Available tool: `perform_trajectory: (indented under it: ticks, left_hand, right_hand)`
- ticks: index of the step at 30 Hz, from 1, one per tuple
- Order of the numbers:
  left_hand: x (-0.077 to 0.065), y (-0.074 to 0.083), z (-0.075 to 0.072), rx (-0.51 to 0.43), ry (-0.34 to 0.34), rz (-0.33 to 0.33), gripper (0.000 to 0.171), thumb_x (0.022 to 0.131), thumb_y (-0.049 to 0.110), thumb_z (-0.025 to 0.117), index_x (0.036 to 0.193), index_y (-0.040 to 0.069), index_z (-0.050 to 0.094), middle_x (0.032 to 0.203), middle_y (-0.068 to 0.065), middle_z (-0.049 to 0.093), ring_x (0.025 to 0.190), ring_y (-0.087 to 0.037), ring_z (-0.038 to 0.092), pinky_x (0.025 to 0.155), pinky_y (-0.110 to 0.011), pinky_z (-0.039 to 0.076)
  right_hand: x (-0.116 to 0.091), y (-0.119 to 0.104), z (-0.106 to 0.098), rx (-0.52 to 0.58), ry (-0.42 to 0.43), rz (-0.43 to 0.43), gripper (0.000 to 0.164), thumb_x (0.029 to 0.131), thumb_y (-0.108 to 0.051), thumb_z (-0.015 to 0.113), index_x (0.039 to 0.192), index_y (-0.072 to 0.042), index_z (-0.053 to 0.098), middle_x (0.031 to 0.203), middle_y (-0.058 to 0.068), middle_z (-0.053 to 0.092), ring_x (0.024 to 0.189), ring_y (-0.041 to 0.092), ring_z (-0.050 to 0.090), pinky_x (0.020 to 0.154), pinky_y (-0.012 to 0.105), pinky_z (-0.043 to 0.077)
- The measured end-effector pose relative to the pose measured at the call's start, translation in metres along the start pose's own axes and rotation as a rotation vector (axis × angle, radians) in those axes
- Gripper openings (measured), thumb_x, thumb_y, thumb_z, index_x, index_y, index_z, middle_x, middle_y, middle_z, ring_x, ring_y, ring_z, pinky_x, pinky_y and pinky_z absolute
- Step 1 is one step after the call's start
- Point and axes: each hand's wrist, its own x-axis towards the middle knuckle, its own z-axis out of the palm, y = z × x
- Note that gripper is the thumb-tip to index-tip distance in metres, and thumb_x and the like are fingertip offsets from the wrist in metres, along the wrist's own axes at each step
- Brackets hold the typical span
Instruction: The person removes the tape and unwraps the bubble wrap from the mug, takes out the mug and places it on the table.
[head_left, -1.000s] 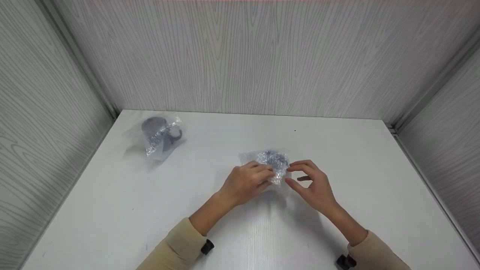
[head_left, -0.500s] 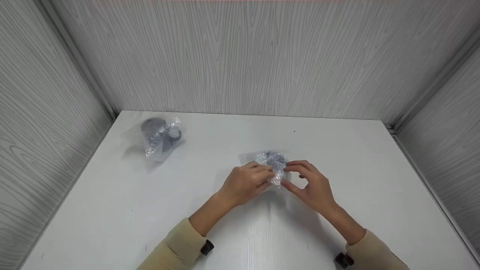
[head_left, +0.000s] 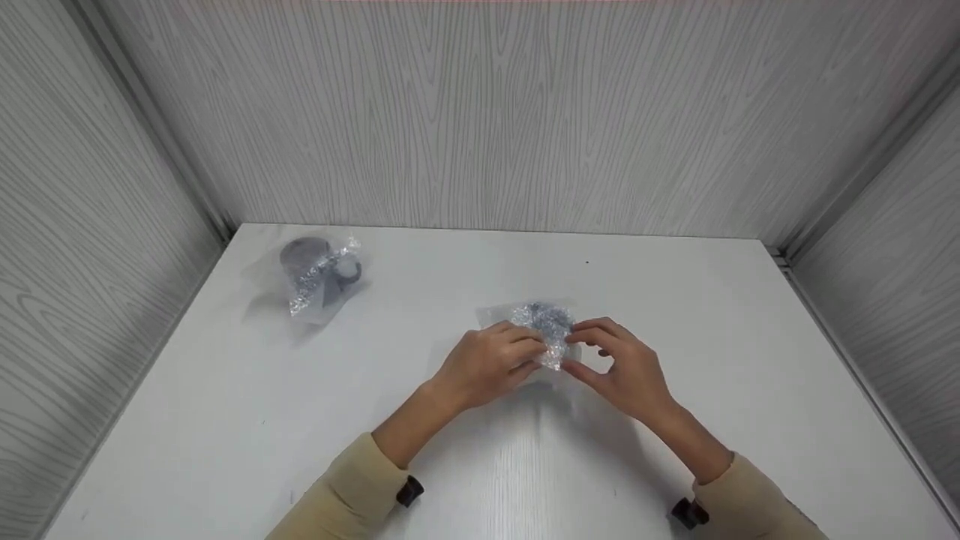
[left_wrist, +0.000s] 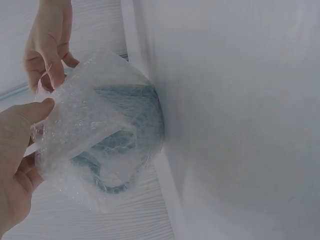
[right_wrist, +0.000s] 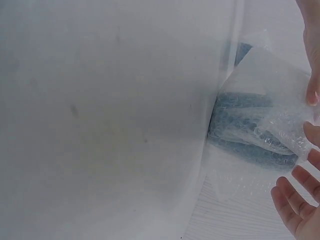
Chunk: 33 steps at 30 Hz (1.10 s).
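A dark blue-grey mug (left_wrist: 150, 107) lies inside a clear bubble wrap bag (left_wrist: 75, 125); its curved handle shows through the plastic in the left wrist view. The bag (head_left: 556, 354) is at mid-table in the head view. My left hand (head_left: 491, 364) grips the bag's near left part, thumb on the wrap. From the right, my right hand (head_left: 626, 371) pinches the bag's edge between thumb and fingertips, its other fingers spread loosely in the right wrist view. A thin pinkish strip (left_wrist: 44, 77) runs along the bag's mouth near the right fingertips.
Farther back on the left, a second dark mug (head_left: 306, 259) in bubble wrap lies on the white table (head_left: 420, 277). Wood-grain panels (head_left: 480, 112) enclose the table at the back and both sides.
My right hand has moved slightly left, and its thumb and fingertips now meet the bag's edge. My left hand has kept its grip on the bag almost unmoved.
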Motion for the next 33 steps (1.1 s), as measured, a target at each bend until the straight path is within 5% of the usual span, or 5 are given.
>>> perform_trajectory:
  ticks: [15,23,33]
  left_hand:
    - [0.002,-0.009,-0.006,0.053,0.022,0.069,0.013,0.094,0.020,0.081,0.107,0.018,0.081,0.108,0.003,0.081,0.100,-0.014,0.076,0.082,-0.023,0.063]
    - [0.002,-0.017,-0.013,0.086,0.065,0.050,0.013,0.092,0.019,0.083,0.105,0.016,0.082,0.105,0.003,0.081,0.098,-0.014,0.077,0.087,-0.025,0.064]
    - [0.001,-0.031,-0.021,0.087,0.139,0.005,0.011,0.092,0.015,0.082,0.103,0.016,0.081,0.100,0.003,0.080,0.089,-0.014,0.075,0.072,-0.024,0.063]
  right_hand:
    - [0.002,0.002,0.001,-0.002,-0.012,-0.008,0.029,0.084,-0.023,0.091,0.110,-0.018,0.078,0.119,-0.001,0.075,0.094,0.022,0.075,0.072,0.035,0.065]
    - [0.002,0.002,0.001,0.001,-0.024,0.008,0.028,0.085,-0.024,0.090,0.110,-0.019,0.078,0.118,-0.001,0.075,0.094,0.021,0.075,0.073,0.038,0.066]
    - [0.000,0.002,0.001,0.006,-0.012,0.013,0.029,0.084,-0.020,0.091,0.110,-0.016,0.077,0.118,-0.001,0.076,0.092,0.021,0.075,0.073,0.034,0.066]
